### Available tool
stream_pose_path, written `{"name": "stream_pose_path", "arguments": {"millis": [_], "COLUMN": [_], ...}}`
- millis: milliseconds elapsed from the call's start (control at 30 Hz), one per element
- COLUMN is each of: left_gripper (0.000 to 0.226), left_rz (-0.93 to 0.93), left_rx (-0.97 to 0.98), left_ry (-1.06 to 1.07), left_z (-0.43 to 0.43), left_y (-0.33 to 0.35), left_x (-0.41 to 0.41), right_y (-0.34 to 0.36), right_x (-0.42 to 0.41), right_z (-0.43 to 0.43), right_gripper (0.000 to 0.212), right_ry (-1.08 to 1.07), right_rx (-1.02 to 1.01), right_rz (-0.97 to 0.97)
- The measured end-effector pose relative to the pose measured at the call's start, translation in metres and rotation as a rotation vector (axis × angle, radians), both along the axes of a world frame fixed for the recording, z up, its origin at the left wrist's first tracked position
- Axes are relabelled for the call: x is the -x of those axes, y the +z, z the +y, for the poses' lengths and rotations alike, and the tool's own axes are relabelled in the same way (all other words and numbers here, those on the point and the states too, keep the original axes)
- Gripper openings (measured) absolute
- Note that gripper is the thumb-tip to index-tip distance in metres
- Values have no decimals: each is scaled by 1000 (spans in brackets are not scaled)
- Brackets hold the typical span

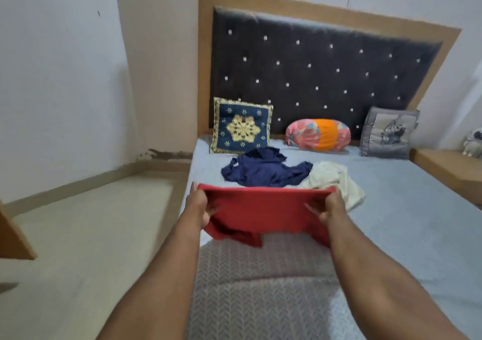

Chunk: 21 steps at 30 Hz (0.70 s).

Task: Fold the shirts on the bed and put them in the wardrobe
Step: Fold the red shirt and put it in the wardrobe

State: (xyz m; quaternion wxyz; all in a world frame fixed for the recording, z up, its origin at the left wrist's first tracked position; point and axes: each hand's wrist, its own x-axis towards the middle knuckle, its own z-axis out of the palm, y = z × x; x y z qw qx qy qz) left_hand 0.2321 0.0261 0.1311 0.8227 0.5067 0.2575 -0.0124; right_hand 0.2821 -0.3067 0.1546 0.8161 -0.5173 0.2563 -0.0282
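A red shirt [263, 212] hangs stretched between my two hands above the bed [407, 209]. My left hand [200, 206] grips its left edge and my right hand [331, 208] grips its right edge, so the top runs straight and the lower part droops in folds. Behind it a crumpled navy shirt [263, 169] lies on the light blue sheet. A crumpled cream shirt [336, 179] lies just right of the navy one. The wardrobe is out of view.
A grey patterned blanket [260, 287] covers the near end of the bed. A blue and gold cushion [241, 129], a pink and orange bolster [318, 135] and a grey cushion [388, 132] line the dark headboard. A wooden side table [443, 165] stands right; tiled floor [91, 235] lies left.
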Motion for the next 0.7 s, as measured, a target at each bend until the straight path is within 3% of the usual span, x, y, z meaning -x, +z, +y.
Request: {"name": "stream_pose_path", "arguments": {"millis": [100, 167, 233, 333, 433, 533, 633, 700], "left_gripper": [47, 56, 67, 82, 71, 65, 61, 64], "left_rz": [-244, -326, -388, -424, -349, -216, -126, -69], "left_rx": [-48, -80, -246, -536, -875, -1176, -1378, -1461], "left_ry": [4, 62, 112, 123, 123, 76, -110, -245], "left_z": [9, 14, 22, 27, 22, 25, 32, 31], "left_y": [93, 151, 186, 205, 171, 100, 12, -37], "left_x": [-58, -83, -100, -95, -73, -41, -4, 31], "right_y": [86, 129, 156, 171, 151, 94, 30, -12], "right_x": [-62, -105, -138, -129, -92, -58, -10, 23], "right_z": [0, -14, -36, -47, -51, -65, -67, -67], "right_gripper": [36, 50, 65, 70, 79, 73, 65, 64], "right_ry": [-54, -92, -145, -180, -140, 60, 263, 367], "right_rx": [117, 299, 507, 807, 1045, 1362, 1671, 1762], "right_rz": [-217, -306, -328, -300, -244, -37, 212, 325]}}
